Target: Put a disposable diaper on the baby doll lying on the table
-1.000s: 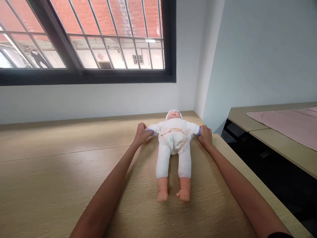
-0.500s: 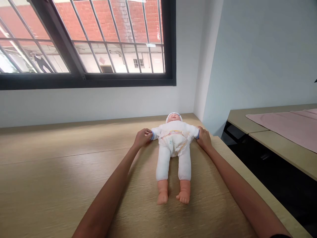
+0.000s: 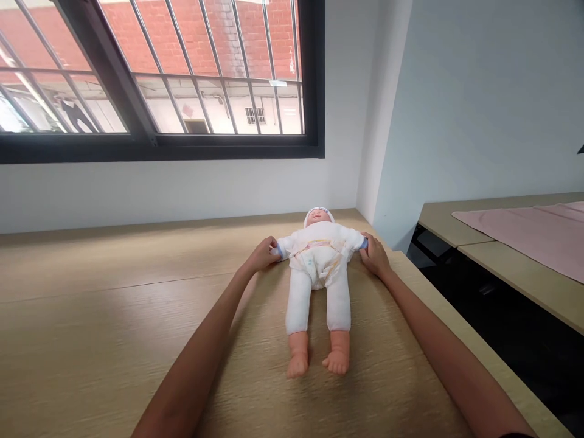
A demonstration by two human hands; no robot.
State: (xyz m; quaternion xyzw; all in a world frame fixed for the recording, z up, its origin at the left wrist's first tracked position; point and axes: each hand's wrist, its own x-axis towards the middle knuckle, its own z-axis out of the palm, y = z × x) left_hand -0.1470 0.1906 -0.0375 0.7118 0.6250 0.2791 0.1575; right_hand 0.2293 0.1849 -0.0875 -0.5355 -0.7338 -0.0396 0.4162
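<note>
A baby doll (image 3: 319, 243) lies on its back on the wooden table, head toward the wall and bare feet toward me. It wears a white top with blue cuffs, a white cap and a diaper (image 3: 318, 263) around its hips. Its arms are spread to both sides. My left hand (image 3: 264, 254) is closed around the doll's cuff and hand on the left. On the other side, my right hand (image 3: 376, 254) grips the blue cuff and hand there. Both of the doll's hands are mostly hidden by my fingers.
The wooden table (image 3: 114, 328) reaches back to the wall under a barred window (image 3: 219, 146). Its right edge runs close beside my right arm. Beyond a dark gap, another table (image 3: 524, 286) bears a pink cloth (image 3: 533, 231).
The doll has shifted very slightly to the left. My left hand has closed further around its cuff; my right hand keeps its hold on the other arm.
</note>
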